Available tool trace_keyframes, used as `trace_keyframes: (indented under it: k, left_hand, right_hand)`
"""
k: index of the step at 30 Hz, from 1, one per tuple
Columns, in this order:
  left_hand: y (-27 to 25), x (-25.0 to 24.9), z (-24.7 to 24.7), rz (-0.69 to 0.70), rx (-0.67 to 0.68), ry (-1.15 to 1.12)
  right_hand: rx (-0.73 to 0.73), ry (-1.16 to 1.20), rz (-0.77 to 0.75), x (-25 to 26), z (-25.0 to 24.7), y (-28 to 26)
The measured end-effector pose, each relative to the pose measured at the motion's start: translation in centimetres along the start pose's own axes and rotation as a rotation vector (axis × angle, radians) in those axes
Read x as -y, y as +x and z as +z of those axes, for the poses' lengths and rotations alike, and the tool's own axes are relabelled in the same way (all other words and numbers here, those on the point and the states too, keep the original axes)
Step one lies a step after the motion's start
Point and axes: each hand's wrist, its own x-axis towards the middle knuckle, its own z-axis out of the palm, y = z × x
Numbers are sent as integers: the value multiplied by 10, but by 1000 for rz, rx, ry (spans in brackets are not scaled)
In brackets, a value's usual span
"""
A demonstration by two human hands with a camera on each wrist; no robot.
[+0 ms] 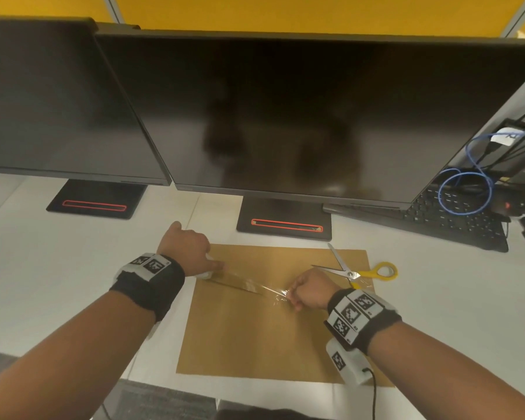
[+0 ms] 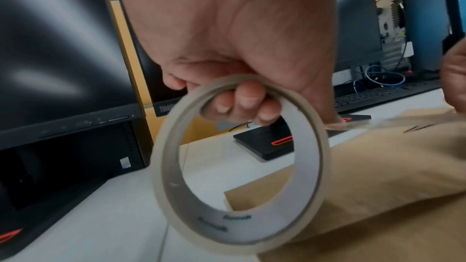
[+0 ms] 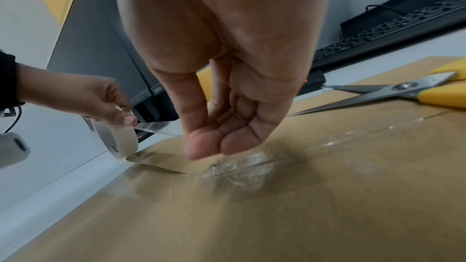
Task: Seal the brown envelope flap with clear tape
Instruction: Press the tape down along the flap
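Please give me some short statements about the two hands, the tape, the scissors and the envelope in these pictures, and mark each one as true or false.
1. The left hand grips the tape roll, fingers through its hole. True.
2. The scissors are in the right hand. False: they lie open on the brown envelope, untouched.
3. A strip of clear tape runs from the roll to the right hand. True.
4. The right hand rests flat and open on the envelope. False: its fingertips are curled at the crumpled tape end.
5. The monitors show a bright picture. False: both screens are dark.
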Motion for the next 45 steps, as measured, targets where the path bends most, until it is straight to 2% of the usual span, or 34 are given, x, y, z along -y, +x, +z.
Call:
trace_keyframes:
  k: [8, 9, 12, 14, 28, 35, 45]
  left_hand:
    - [-7, 27, 14, -1, 144, -441]
    - [-7, 29, 13, -2, 130, -421]
    - [-4, 32, 11, 39, 47, -145]
    - [-3, 33, 10, 42, 6, -73]
    - [3, 12, 22, -42, 64, 93]
    - [6, 1, 26, -51, 66, 137]
    - [6, -6, 26, -34, 67, 141]
  right_hand:
    - [9, -23, 46, -12, -7, 8]
    - [11, -32, 39, -11, -7, 7]
    - [-2, -33, 26, -10, -6, 9]
    - [-14, -34, 26, -9, -4, 9]
    - [-37, -106, 31, -12, 22, 28]
    - [-54, -169, -2, -14, 20, 26]
    - [-94, -117, -50, -18, 12, 22]
